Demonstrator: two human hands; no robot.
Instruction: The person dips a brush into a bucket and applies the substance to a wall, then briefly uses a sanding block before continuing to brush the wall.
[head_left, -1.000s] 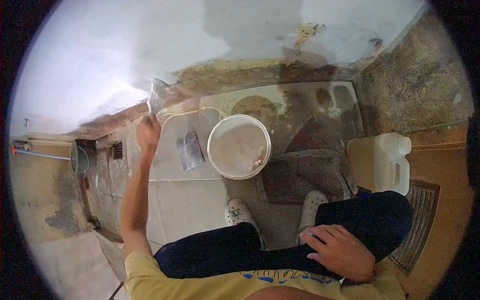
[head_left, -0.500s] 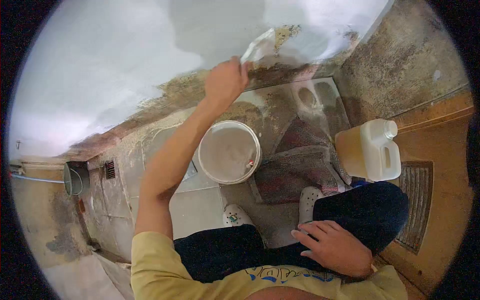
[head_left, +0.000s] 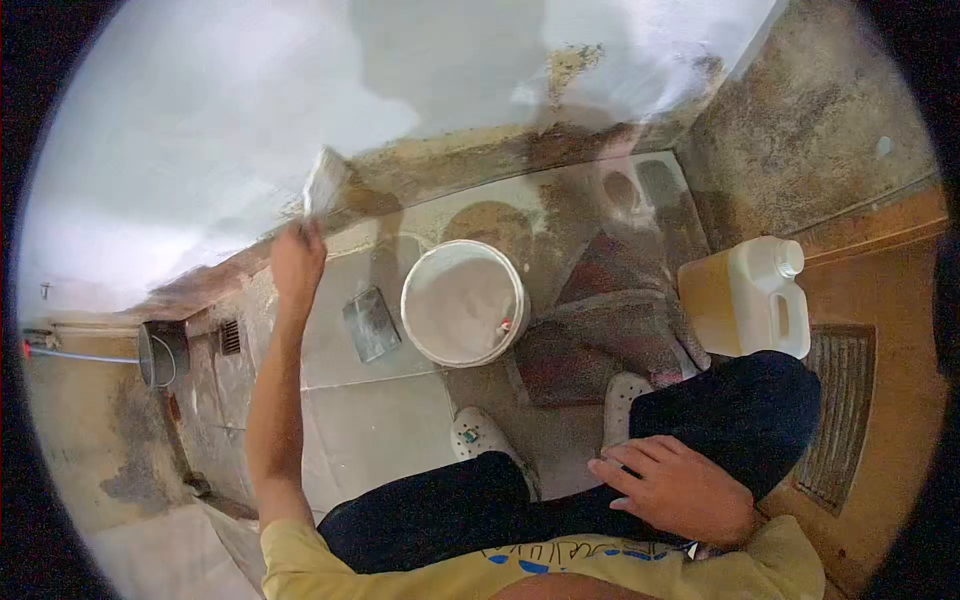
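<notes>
My left hand (head_left: 298, 265), with the arm stretched out, is closed around a paintbrush (head_left: 325, 182). White paint coats the brush, whose head is at the low edge of the white-painted wall (head_left: 220, 130), beside a brown, stained strip. The handle is hidden in my fist. My right hand (head_left: 680, 492) lies on my thigh, fingers loosely stretched and nothing in them. A white bucket (head_left: 522, 315) of pale, greyish-white liquid stands on the floor in front of my feet, with a small red-and-white item at its inner side.
Right of the bucket are a crumpled woven sack (head_left: 600, 345) and a plastic jug (head_left: 750, 295) of yellowish liquid. A grey rectangular slab (head_left: 372, 325) lies on the tiles at left. Farther left is a dark pail (head_left: 163, 353). A slatted vent (head_left: 832, 415) is at right.
My left hand has swept the paintbrush left and downward along the bottom of the wall. The grey slab, mostly covered by my arm before, now shows. My right hand stays on my thigh.
</notes>
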